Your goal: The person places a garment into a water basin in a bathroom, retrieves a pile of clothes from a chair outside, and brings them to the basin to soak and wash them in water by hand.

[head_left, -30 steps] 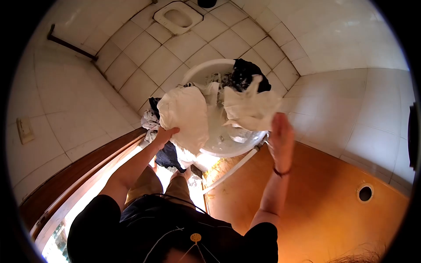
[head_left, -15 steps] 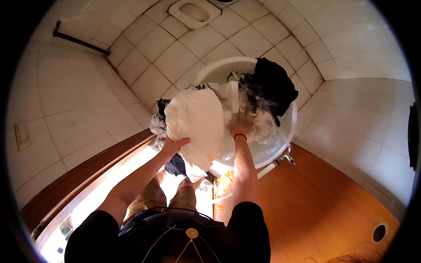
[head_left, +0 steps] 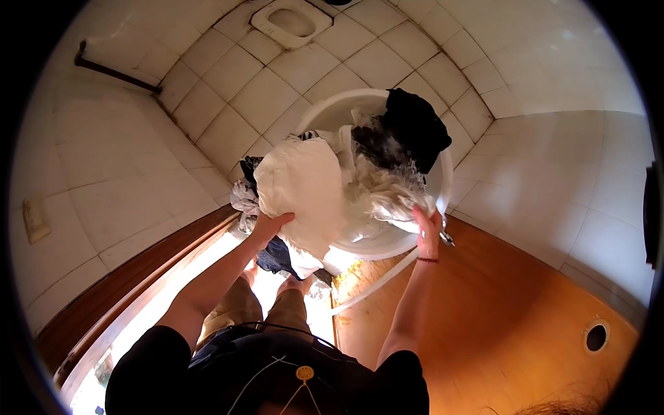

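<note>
A large white basin (head_left: pixel 415 242) holds water and several wet clothes. My left hand (head_left: pixel 272 227) grips the lower edge of a cream-white cloth (head_left: pixel 304 187), which spreads over the basin's left rim. At the basin's lower right edge, my right hand (head_left: pixel 428 232) has its fingers on a wet light cloth (head_left: pixel 398 197), partly in the water. A black garment (head_left: pixel 418 128) hangs over the far right rim. Water splashes blur the middle of the basin.
Dark and patterned clothes (head_left: pixel 245 197) lie left of the basin. A metal tap (head_left: pixel 447 238) and pale pipe (head_left: pixel 377 285) are beside it, near an orange-brown surface (head_left: pixel 498 311) with a round hole. A squat toilet (head_left: pixel 292 22) lies beyond on the tiled floor.
My right hand first went into the basin from the right, then drew back to its lower right edge with the light cloth. My left hand kept its grip. The view shifted slightly.
</note>
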`<control>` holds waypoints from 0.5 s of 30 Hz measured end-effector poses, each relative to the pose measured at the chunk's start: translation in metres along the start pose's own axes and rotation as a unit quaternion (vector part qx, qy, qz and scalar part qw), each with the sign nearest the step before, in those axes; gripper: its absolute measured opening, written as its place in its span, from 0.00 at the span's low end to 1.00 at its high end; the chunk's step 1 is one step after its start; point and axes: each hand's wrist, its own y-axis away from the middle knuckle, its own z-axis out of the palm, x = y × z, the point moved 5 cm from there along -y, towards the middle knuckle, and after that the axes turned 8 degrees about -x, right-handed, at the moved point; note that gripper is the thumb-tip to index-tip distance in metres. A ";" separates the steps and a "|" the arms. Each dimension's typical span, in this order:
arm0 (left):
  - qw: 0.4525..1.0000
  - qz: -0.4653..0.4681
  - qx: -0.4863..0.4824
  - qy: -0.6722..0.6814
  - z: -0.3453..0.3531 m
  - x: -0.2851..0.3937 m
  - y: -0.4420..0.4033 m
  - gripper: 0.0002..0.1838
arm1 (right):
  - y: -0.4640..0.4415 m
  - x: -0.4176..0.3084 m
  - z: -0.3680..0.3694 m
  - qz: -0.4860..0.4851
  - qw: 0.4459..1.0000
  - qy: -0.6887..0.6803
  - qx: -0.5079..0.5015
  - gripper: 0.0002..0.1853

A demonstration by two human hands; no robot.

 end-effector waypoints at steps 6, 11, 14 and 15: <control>1.000 0.015 0.012 -0.008 -0.003 -0.007 -0.003 0.31 | -0.027 0.105 -0.041 0.008 0.904 0.426 -0.022 0.18; 1.000 0.004 0.024 0.000 -0.004 -0.010 -0.003 0.31 | -0.058 0.133 0.039 0.053 0.798 0.595 -0.078 0.22; 1.000 -0.002 0.029 -0.004 -0.005 -0.012 -0.002 0.31 | -0.081 0.179 0.034 0.131 0.747 0.638 -0.135 0.26; 1.000 -0.008 0.024 -0.004 -0.004 -0.011 -0.003 0.31 | -0.086 0.197 0.028 0.112 0.738 0.651 -0.139 0.25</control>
